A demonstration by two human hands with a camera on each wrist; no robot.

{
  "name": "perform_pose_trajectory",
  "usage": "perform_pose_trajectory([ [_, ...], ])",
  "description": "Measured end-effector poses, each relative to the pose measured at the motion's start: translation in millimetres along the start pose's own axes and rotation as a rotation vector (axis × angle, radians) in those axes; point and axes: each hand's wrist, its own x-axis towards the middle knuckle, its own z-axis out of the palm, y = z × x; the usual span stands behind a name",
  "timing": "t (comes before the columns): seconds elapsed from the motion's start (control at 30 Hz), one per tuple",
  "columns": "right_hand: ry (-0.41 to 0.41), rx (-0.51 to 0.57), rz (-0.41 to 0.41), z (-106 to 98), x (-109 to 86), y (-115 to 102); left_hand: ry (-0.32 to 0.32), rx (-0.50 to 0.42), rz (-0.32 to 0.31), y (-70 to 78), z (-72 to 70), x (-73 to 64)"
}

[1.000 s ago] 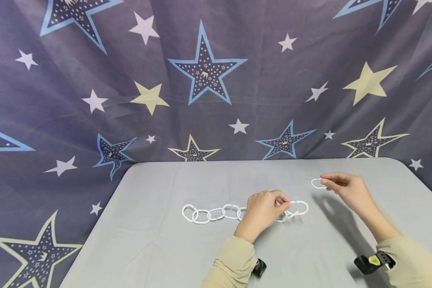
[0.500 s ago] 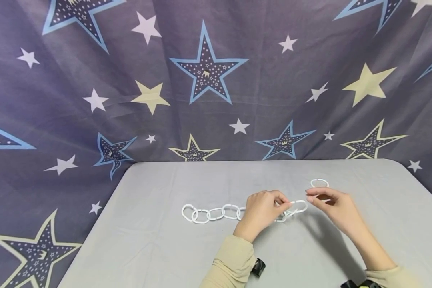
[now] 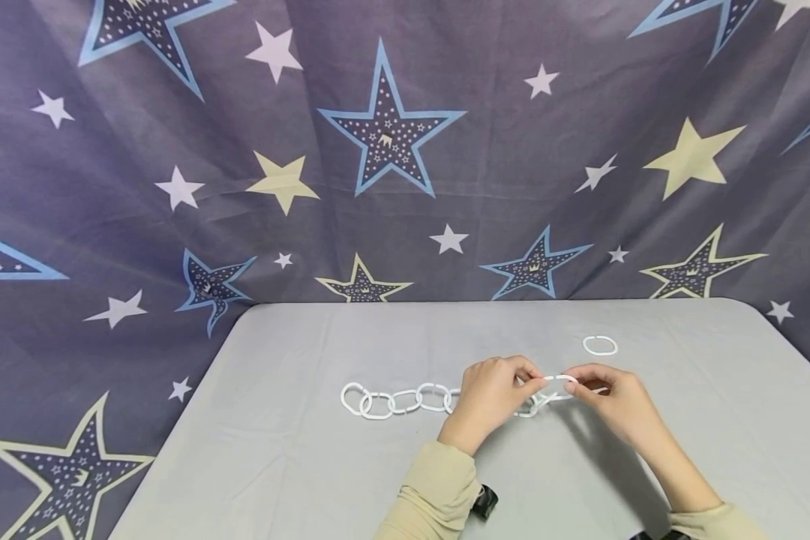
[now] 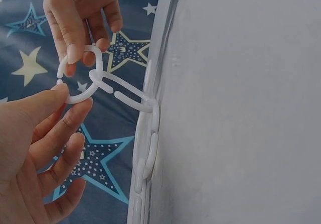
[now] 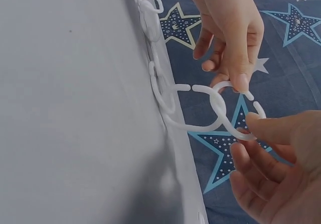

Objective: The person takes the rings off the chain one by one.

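A chain of white plastic C-shaped links [image 3: 376, 418] runs along the grey-covered table, its middle hidden behind my left hand [image 3: 494, 391]. Thumb and forefinger of that hand pinch the end link [image 4: 99, 62] on one side. My right hand [image 3: 613, 396] pinches the same link on the other side. This end link is raised off the table and loops through the neighbouring link [image 5: 195, 127], which hangs slanted from it. A small gap in the end link shows between the two hands in both wrist views. The other fingers of both hands are loosely bent.
One loose white link [image 3: 601, 354] lies on the table beyond my right hand. The table [image 3: 277, 465] is spread with a light grey cloth. A dark star-patterned curtain [image 3: 486, 165] hangs behind and to the left of it.
My right hand has let go of the loose link at the back right, leaving it on the table. It has come left and nearer, and now pinches the chain's end link. My left hand stays put.
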Motion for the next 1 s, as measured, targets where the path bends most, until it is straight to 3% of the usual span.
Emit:
perform_pose_trajectory([
  [0.27, -0.015, 0.036, 0.008, -2, -0.1, -1, -0.008, -0.010, -0.006, -0.5, 0.6, 0.9],
  [0.5, 0.004, 0.061, 0.002, -3, 0.3, 2, -0.039, -0.072, -0.007, -7.6, 0.9, 0.7],
  [0.73, 0.022, 0.083, 0.005, -3, 1.3, 6, -0.135, -0.133, 0.006, -18.4, -1.1, -0.2],
  [0.87, 0.030, 0.082, 0.009, -3, 1.3, 7, -0.208, -0.135, 0.023, -20.9, 0.4, -1.4],
  [1.0, 0.039, 0.076, 0.014, -4, 0.9, 8, -0.242, -0.090, 0.020, -19.0, 3.9, -2.7],
])
